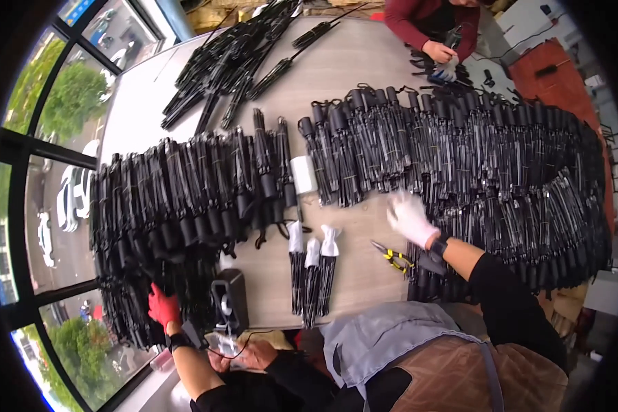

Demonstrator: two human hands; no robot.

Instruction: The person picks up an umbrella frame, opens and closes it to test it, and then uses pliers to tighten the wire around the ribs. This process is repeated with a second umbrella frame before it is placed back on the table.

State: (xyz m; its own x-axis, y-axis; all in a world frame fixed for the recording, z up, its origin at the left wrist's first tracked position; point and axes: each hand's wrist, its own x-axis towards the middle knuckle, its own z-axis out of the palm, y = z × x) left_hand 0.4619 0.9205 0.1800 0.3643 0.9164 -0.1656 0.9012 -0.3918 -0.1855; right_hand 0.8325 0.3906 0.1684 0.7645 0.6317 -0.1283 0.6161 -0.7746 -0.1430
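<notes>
My left hand (163, 307), in a red glove, reaches onto the lower left pile of black folding umbrella frames (127, 305). Its fingers are stretched over the frames, and none is seen lifted. My right hand (408, 216), in a white glove and slightly blurred, hovers at the inner edge of the right-hand stack of umbrella frames (460, 158). Its fingers look apart, with nothing seen in them. Pliers with yellow and black handles (393, 255) lie just below it. Between my hands, several slim frames with white wrapped ends (312, 271) lie on the table (261, 275).
More umbrella frames (192, 182) lie in a row at left, and a loose heap (233, 62) lies at the far side. A white block (303, 174) sits between the stacks. A black device (229, 302) stands near the front edge. Another person's hands (257, 353) show below it; a co-worker (432, 34) works opposite.
</notes>
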